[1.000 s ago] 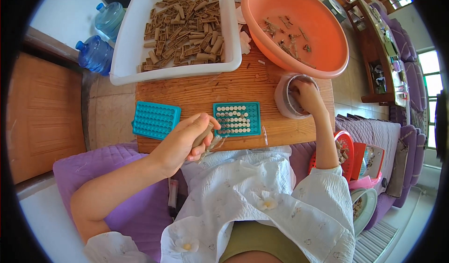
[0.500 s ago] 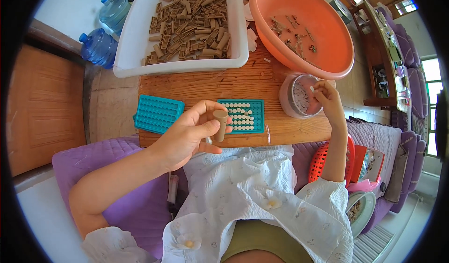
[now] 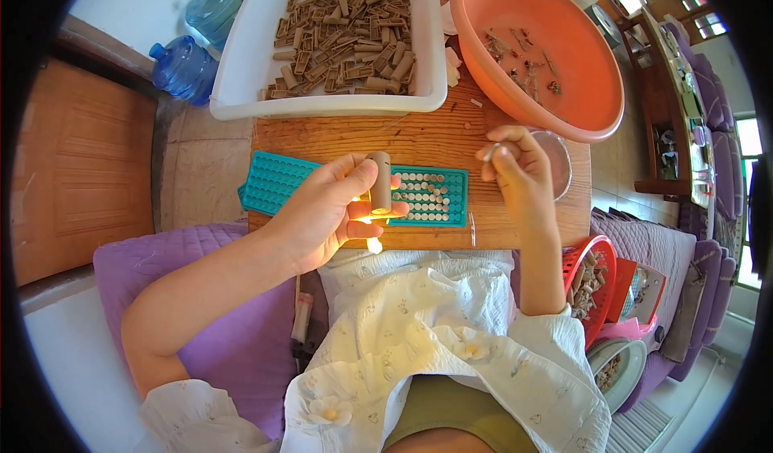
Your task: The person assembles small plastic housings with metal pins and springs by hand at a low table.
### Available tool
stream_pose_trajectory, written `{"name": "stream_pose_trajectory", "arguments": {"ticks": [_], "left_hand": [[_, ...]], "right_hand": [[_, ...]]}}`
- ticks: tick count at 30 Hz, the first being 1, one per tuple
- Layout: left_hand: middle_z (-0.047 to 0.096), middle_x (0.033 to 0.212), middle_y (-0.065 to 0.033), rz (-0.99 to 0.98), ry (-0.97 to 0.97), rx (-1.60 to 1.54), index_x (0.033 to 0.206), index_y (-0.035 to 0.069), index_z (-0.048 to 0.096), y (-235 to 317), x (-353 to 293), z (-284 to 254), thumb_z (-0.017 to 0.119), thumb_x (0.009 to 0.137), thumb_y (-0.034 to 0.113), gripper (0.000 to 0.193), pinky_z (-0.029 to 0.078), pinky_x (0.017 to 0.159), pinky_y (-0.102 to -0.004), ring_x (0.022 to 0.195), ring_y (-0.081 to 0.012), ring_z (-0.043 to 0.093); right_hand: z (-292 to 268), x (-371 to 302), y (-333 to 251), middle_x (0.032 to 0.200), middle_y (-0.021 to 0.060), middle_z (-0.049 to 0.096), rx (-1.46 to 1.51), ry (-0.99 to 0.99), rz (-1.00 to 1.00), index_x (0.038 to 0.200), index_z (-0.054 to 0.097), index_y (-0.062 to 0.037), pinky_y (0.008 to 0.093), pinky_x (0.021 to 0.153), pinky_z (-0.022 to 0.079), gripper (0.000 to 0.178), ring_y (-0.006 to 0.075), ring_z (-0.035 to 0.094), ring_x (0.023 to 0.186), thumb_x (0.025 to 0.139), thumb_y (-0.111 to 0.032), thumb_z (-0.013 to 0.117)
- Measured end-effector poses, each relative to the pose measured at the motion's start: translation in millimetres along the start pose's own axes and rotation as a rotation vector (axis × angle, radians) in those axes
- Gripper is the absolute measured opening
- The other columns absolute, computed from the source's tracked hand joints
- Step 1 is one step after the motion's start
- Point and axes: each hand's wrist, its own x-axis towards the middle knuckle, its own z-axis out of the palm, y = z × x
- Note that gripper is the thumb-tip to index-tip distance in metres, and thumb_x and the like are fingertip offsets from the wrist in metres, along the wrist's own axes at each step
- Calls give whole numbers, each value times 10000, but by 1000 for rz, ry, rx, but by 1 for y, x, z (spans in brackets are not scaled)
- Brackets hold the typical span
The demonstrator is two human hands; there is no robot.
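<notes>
Closed around a tan half-round casing [image 3: 381, 183], my left hand [image 3: 318, 207] holds it upright above the table's near edge. A small glowing yellow light [image 3: 374, 245] shows just under those fingers; its link to the casing is hidden. My right hand [image 3: 523, 171] pinches a small white piece [image 3: 489, 153] between thumb and fingers, to the right of the casing. Partly behind my left hand lies a teal tray [image 3: 457, 199] with rows of round white pieces. Behind my right forearm and hand stands a clear round tub [image 3: 561, 167], mostly covered.
Another teal tray [image 3: 274, 183] lies left of my left hand. A white bin [image 3: 229, 91] full of tan casings and an orange basin [image 3: 592, 91] with small parts stand at the back of the wooden table [image 3: 322, 135]. A red basket [image 3: 600, 316] is at the right.
My right hand has moved left from the tub, carrying the small white piece. The light under my left hand now glows yellow, and the casing has turned slightly in my grip.
</notes>
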Motion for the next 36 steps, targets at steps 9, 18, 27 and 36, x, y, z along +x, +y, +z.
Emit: {"name": "stream_pose_trajectory", "arguments": {"ticks": [9, 18, 27, 36], "left_hand": [[553, 982, -63, -17, -49, -16, 1046, 63, 444, -1, -1, -1, 429, 900, 285, 266, 514, 553, -232, 862, -195, 605], [558, 951, -62, -1, -23, -4, 1040, 60, 443, -1, -1, 1, 416, 904, 271, 252, 519, 520, -228, 832, -192, 613], [546, 955, -66, -50, 33, 121, 970, 37, 467, -4, 3, -5, 382, 918, 249, 234, 495, 592, -199, 806, -148, 607], [563, 933, -52, -50, 2, 203, 1057, 34, 456, -5, 4, -3, 378, 922, 251, 268, 475, 514, -172, 745, -127, 606]], "right_hand": [[76, -1, 5, 1009, 91, 495, -136, -178, -150, 857, 504, 12, 229, 725, 461, 77, 122, 516, 921, 794, 28, 544], [86, -9, 4, 955, 107, 559, -84, -39, -133, 840, 518, 23, 235, 666, 480, 72, 139, 590, 781, 777, 41, 547], [84, -5, 21, 946, 101, 558, -245, -136, 43, 808, 524, 34, 224, 676, 467, 23, 99, 555, 767, 789, 42, 534], [74, -7, 24, 1001, 100, 541, 7, -209, 55, 806, 514, 19, 229, 682, 477, 34, 100, 553, 759, 797, 42, 537]]}}
